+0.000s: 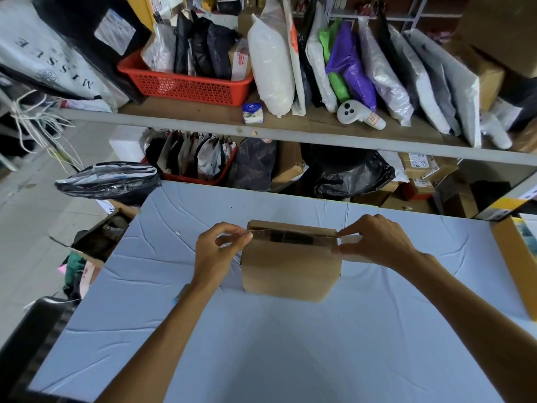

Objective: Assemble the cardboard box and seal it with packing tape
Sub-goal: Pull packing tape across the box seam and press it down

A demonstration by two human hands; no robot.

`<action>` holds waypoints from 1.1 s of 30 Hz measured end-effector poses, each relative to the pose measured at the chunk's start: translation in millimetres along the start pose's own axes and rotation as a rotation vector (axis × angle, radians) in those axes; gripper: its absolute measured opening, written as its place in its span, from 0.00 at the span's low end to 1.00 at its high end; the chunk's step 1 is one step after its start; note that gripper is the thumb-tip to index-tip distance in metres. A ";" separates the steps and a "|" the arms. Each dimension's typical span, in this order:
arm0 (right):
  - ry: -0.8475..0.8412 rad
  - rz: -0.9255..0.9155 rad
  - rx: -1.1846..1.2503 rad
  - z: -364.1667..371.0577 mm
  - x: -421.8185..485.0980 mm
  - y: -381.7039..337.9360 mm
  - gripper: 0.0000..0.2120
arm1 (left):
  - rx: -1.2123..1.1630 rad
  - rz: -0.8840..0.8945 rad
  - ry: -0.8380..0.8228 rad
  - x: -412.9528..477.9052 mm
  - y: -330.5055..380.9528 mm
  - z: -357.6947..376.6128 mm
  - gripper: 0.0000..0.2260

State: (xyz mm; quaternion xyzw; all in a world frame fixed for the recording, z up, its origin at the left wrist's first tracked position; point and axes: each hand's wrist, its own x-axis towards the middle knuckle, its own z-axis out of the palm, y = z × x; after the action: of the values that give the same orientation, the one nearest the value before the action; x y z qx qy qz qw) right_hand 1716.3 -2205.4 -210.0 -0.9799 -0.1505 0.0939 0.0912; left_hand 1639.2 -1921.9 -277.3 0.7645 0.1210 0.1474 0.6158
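We see the cardboard box [290, 269] standing on the bench [261, 344], midway along and near its far edge. Clear tape [238, 234] runs across the box's top. The left hand [216, 251] pinches the tape's left end. The right hand [374, 239] curls round a tan piece [353, 241] at the box's right end; whether roll or flap, we cannot tell.

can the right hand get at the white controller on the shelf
Probably yes, once it lets go: the right hand pinches a flap of the cardboard box, but the white controller lies at the shelf front with nothing before it.
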 end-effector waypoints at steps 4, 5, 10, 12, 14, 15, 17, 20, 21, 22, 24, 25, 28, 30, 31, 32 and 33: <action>-0.041 -0.041 -0.059 -3.1 4.1 -0.2 0.20 | -0.035 -0.006 -0.010 6.2 1.0 6.3 0.04; -0.060 -0.048 -0.069 -4.6 5.0 -0.3 0.20 | -0.042 -0.009 -0.037 9.2 0.0 7.8 0.04; -0.090 -0.055 -0.048 -6.3 6.9 4.3 0.20 | -0.022 -0.033 -0.182 26.0 -4.7 7.5 0.06; -0.093 -0.054 -0.036 -6.7 6.3 5.1 0.21 | -0.046 -0.052 -0.278 32.2 -5.1 5.9 0.06; -0.099 -0.055 -0.027 -7.0 6.4 4.7 0.21 | -0.038 -0.087 -0.348 38.7 -7.7 5.2 0.08; -0.105 -0.053 -0.017 -7.8 6.8 3.9 0.20 | -0.026 -0.097 -0.358 41.2 -8.8 4.4 0.09; -0.115 -0.051 -0.001 -8.2 7.8 3.2 0.19 | -0.006 -0.092 -0.365 45.1 -12.0 2.9 0.11; -0.113 -0.033 0.043 -7.1 8.6 6.3 0.17 | 0.085 -0.075 -0.335 47.3 -14.2 2.4 0.13; -0.102 -0.012 0.067 -6.8 8.1 7.8 0.17 | 0.116 -0.073 -0.320 47.4 -13.5 3.6 0.12; -0.091 0.012 0.088 -5.9 7.8 9.1 0.17 | 0.136 -0.069 -0.313 47.1 -12.6 5.0 0.12; -0.080 0.042 0.100 -2.6 8.1 10.1 0.18 | 0.161 -0.063 -0.295 47.3 -13.4 8.2 0.11; -0.077 0.053 0.100 -1.0 8.6 9.8 0.18 | 0.163 -0.063 -0.274 47.5 -14.2 9.7 0.11; -0.060 0.087 0.108 2.2 11.1 9.7 0.18 | 0.176 -0.059 -0.182 46.4 -15.9 16.0 0.11; -0.068 0.095 0.099 2.0 12.7 9.5 0.18 | 0.186 -0.059 -0.136 44.7 -15.2 18.8 0.11; -0.076 0.095 0.091 2.0 13.5 9.3 0.18 | 0.187 -0.060 -0.123 44.4 -15.2 19.5 0.11; -0.084 0.096 0.085 2.3 14.6 9.1 0.17 | 0.184 -0.060 -0.117 44.0 -15.0 19.6 0.10; -0.091 0.098 0.081 2.6 15.5 8.6 0.17 | 0.176 -0.060 -0.116 43.6 -14.8 19.8 0.09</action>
State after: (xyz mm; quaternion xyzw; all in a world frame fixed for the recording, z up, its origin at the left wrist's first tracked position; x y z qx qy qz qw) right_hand 1732.7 -2208.3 -216.7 -0.9763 -0.1022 0.1489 0.1192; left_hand 1687.0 -1920.8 -292.3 0.8189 0.1204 0.0732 0.5563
